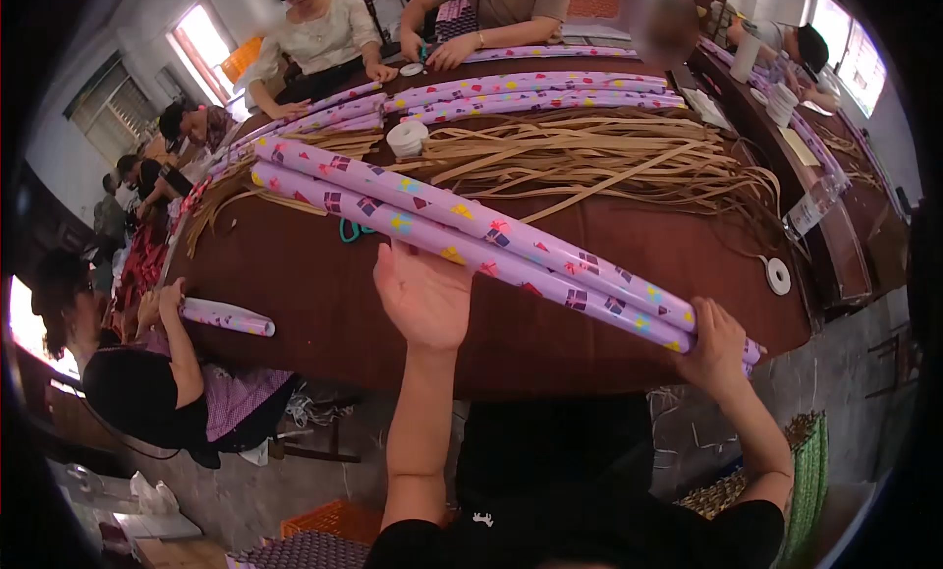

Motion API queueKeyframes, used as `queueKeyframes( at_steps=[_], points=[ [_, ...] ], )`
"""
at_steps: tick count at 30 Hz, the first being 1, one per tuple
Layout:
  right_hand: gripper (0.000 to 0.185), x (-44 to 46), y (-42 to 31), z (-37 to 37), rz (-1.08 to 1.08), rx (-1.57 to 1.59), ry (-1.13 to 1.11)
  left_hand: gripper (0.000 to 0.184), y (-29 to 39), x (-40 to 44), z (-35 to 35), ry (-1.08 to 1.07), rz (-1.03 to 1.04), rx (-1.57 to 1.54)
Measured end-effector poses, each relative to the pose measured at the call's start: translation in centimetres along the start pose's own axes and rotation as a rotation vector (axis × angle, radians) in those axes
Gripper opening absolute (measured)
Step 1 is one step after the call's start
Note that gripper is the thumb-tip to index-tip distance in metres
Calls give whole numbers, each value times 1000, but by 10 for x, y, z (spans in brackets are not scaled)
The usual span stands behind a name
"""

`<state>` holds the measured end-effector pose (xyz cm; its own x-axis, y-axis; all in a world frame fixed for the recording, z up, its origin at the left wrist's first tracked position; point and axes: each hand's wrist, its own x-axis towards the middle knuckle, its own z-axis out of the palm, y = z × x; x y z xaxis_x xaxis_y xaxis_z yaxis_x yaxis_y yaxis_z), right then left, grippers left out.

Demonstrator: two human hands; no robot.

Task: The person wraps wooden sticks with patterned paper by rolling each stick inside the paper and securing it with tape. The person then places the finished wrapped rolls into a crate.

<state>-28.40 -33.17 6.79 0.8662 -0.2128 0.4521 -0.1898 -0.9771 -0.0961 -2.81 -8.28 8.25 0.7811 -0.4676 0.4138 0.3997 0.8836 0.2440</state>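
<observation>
Far left, a co-worker in a black top point(138, 387) has their hands by a short purple roll point(226, 316) at the edge of the brown table point(305, 274). Next over, the long purple gift-print rolls point(491, 230) start, at least two side by side, slanting down to the right above the table. There's a teal loop thing point(346, 232) just under them, and a white spool point(405, 142) sits beyond. The left hand point(422, 292) is wide open, palm up, fingers going out of sight behind the rolls, so can't tell how much weight it's taking. Big heap of tan strips point(589, 156) past that. Right hand point(715, 343) is wrapped snugly round the rolls near their lower end. Rightmost: a flat white ring point(777, 275), then a clear bottle point(813, 210).
</observation>
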Motion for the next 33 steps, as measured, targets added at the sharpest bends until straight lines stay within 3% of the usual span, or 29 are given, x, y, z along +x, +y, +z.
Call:
queueKeyframes(
  at_steps=[3,6,9,10,12,13,17,19,21,24,27,33],
  points=[
    [62,-46,-23,0,175,147,-71,45,-33,18,8,77,19,392],
    [63,-84,-36,1,534,461,-329,41,-70,28,21,120,-88,398],
    [79,-121,-29,15,459,874,-415,36,-105,34,16,95,-210,362],
    [70,-130,-25,20,379,907,-392,36,-116,35,17,82,-234,349],
    [53,-152,-23,30,758,1390,-464,31,-134,35,20,49,-272,320],
    [42,-156,-27,28,780,1535,-368,31,-140,35,20,38,-293,311],
    [37,-173,-15,33,727,1662,-308,32,-162,34,39,-15,-377,324],
    [34,-170,-14,30,689,1417,-302,33,-171,35,44,-25,-421,325],
    [35,-169,-15,26,733,1414,-284,35,-180,35,50,-48,-453,315],
    [37,-176,-17,27,833,1491,-277,37,-193,37,55,-85,-500,284],
    [45,-185,-13,30,839,1496,-319,41,-201,39,56,-101,-539,253],
    [45,-191,-15,32,774,1481,-292,48,-217,44,47,-131,-564,314]
  ],
)
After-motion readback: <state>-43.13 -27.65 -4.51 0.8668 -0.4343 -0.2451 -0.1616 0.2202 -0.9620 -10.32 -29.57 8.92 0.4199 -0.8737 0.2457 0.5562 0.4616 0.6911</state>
